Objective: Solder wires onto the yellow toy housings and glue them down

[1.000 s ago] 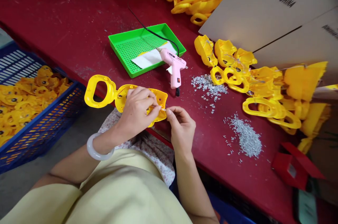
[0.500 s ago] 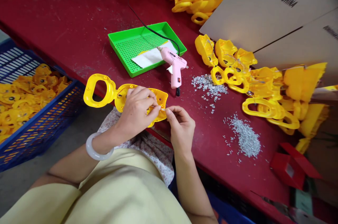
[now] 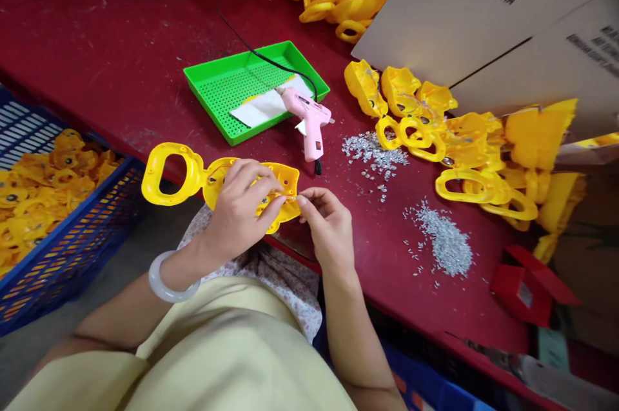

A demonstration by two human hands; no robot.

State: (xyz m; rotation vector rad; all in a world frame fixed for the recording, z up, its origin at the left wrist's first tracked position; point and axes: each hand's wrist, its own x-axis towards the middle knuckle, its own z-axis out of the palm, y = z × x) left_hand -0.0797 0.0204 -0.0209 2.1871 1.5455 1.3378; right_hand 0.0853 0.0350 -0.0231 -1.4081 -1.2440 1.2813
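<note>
A yellow plastic shell [image 3: 173, 169] with an oval loop handle lies hollow side up at the table's front edge. My left hand [image 3: 244, 201] rests over its middle and grips it, with thumb and forefinger near small parts inside that my fingers partly cover. At the shell's right end, my right hand [image 3: 329, 224] pinches thumb and forefinger together close to the rim. What it pinches is too small to make out, perhaps a thin wire. Beyond the shell, a pink glue gun [image 3: 309, 119] leans on the edge of a green tray [image 3: 213, 101].
Small clear pieces [image 3: 372, 153] and a pile of silvery bits [image 3: 447, 243] lie to the right. More yellow shells [image 3: 476, 146] line the carton [image 3: 464, 24]. A blue crate [image 3: 77, 230] of yellow parts stands left. A red box [image 3: 527, 291] and a tool [image 3: 512, 359] are lower right.
The view has shifted slightly, so the table's things appear further left. My hands stay at the shell; the thin strand seen between my fingers before is now harder to see.
</note>
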